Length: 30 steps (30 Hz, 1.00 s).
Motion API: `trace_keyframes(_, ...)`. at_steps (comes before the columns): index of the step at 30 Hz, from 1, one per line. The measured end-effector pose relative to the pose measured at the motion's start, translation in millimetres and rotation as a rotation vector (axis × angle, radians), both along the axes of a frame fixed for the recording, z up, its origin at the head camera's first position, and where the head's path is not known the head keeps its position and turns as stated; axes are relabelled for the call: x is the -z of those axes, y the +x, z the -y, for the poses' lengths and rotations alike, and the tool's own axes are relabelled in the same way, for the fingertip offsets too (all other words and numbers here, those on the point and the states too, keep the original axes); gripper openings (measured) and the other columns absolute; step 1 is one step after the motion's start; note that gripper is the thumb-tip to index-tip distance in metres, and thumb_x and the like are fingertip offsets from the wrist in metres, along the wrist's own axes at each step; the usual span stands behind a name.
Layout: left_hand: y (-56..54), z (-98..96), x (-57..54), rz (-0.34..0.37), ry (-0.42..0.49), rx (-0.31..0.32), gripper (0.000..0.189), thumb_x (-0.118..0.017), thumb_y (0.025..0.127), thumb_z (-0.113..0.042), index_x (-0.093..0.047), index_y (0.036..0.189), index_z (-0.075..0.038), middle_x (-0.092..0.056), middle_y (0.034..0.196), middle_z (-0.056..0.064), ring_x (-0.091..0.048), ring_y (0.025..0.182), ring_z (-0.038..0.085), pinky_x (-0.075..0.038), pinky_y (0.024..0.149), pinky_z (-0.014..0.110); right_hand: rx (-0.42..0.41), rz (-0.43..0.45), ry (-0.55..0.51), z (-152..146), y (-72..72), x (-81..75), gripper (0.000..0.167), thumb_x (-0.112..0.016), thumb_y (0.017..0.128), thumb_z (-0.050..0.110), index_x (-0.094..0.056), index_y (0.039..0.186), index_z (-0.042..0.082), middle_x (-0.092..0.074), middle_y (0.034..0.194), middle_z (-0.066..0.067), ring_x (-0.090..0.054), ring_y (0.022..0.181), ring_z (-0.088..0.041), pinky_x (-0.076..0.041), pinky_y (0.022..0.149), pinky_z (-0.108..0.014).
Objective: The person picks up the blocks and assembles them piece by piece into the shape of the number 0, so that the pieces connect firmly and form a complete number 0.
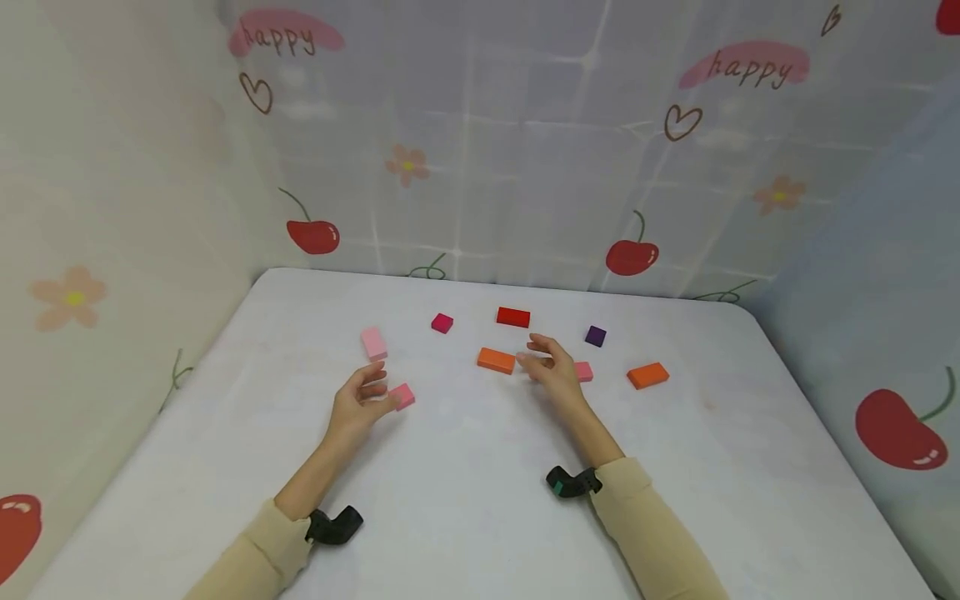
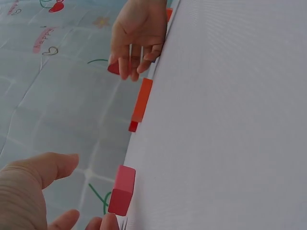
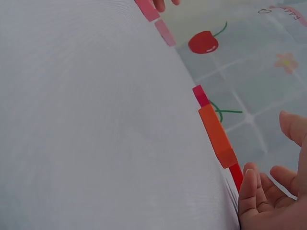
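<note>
"What is here, biggest first?"

"A white table (image 1: 465, 517); then the hands; the left hand (image 1: 356, 407) stands wide, thumb apart from loosely bent fingers, gripping nothing; the right hand (image 1: 553, 375) is likewise wide and unladen, among small blocks."

"And the blocks?"

"From the head, the orange block (image 1: 496, 360) lies at nine o'clock from the right hand, just beside its fingertips, with the red block (image 1: 513, 317) at eleven; the pink block (image 1: 405, 396) lies at three o'clock from the left hand, the light pink block (image 1: 373, 343) at one; smaller, the dark purple block (image 1: 596, 337) sits at two from the right hand."

"How is the reach best done?"

"I'd set thumb and fingers on opposite sides of the pink block, low over the table, before squeezing; likewise with the orange block, clear of the red one; nudged from one side first, such small blocks would probably slide."

"Where does the left thumb sit?"

"From the head it seems to meet the pink block; the left wrist view shows the left thumb (image 2: 62, 165) apart from it; whether a fingertip touches, I cannot tell; the dark purple block shows from the head, not from the right wrist."
</note>
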<state>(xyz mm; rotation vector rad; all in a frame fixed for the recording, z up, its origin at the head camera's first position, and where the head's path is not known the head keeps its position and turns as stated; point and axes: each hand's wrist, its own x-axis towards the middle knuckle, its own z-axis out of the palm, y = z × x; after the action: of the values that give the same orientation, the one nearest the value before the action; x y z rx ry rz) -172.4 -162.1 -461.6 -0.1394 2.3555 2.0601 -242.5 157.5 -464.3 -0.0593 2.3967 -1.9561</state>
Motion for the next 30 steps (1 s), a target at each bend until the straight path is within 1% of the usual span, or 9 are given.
trace_keyframes(5,0.0,1.1,2.3,-0.012,-0.037,0.012,0.067,-0.073,0.084,-0.001,-0.044,0.144,-0.004,-0.048,0.141,0.017,-0.048,0.121,0.031,-0.044,0.08,0.008,-0.02,-0.09,0.083,-0.7,-0.7,7.4,0.056,-0.071,0.09,0.02,-0.049,0.141,0.008,-0.055,0.136,-0.012,-0.056,0.106,-0.028,-0.049,0.075,-0.014)
trace_keyframes(9,-1.1,2.3,3.3,-0.007,-0.073,0.027,0.069,-0.074,0.083,-0.002,-0.043,0.144,-0.003,-0.048,0.142,0.018,-0.049,0.122,0.032,-0.043,0.081,0.008,-0.031,-0.132,0.143,-0.5,-0.8,10.6,0.057,-0.073,0.088,0.017,-0.051,0.139,0.007,-0.056,0.134,-0.012,-0.057,0.103,-0.027,-0.048,0.078,-0.011)
trace_keyframes(11,-1.5,2.7,4.6,-0.008,-0.091,0.029,0.068,-0.074,0.083,-0.002,-0.043,0.144,-0.003,-0.048,0.141,0.018,-0.05,0.121,0.032,-0.044,0.081,0.008,-0.031,-0.134,0.185,0.5,-0.4,11.0,0.057,-0.074,0.087,0.019,-0.051,0.139,0.008,-0.058,0.132,-0.011,-0.058,0.101,-0.026,-0.048,0.08,-0.012)
trace_keyframes(15,-1.1,2.4,8.2,-0.005,-0.142,0.019,0.065,-0.074,0.082,-0.003,-0.047,0.141,-0.003,-0.052,0.136,0.018,-0.054,0.113,0.031,-0.045,0.079,0.008,-0.025,-0.132,0.29,3.4,0.0,10.3,0.057,-0.075,0.086,0.02,-0.053,0.137,0.009,-0.06,0.127,-0.009,-0.059,0.097,-0.022,-0.05,0.082,-0.02)
trace_keyframes(18,-1.5,1.6,10.4,0.003,-0.183,0.011,0.062,-0.075,0.082,-0.004,-0.05,0.139,-0.005,-0.054,0.132,0.017,-0.056,0.108,0.03,-0.045,0.078,0.007,-0.026,-0.158,0.346,4.9,0.2,9.6,0.057,-0.076,0.085,0.019,-0.055,0.137,0.008,-0.061,0.125,-0.01,-0.06,0.094,-0.022,-0.049,0.08,-0.023)
trace_keyframes(24,-2.0,-0.5,14.5,0.001,-0.257,-0.01,0.056,-0.075,0.081,-0.006,-0.055,0.134,-0.005,-0.058,0.124,0.016,-0.059,0.104,0.028,-0.045,0.079,0.009,-0.033,-0.219,0.39,6.5,-1.0,13.7,0.055,-0.077,0.084,0.015,-0.057,0.134,0.006,-0.063,0.121,-0.012,-0.061,0.09,-0.021,-0.049,0.077,-0.023)
trace_keyframes(30,-1.0,-3.5,13.1,-0.031,-0.305,-0.037,0.05,-0.076,0.08,-0.005,-0.059,0.128,-0.002,-0.061,0.119,0.016,-0.061,0.099,0.027,-0.045,0.076,0.009,-0.044,-0.245,0.419,6.7,-2.4,15.2,0.053,-0.077,0.083,0.014,-0.059,0.132,0.006,-0.064,0.118,-0.011,-0.06,0.088,-0.021,-0.048,0.074,-0.022)
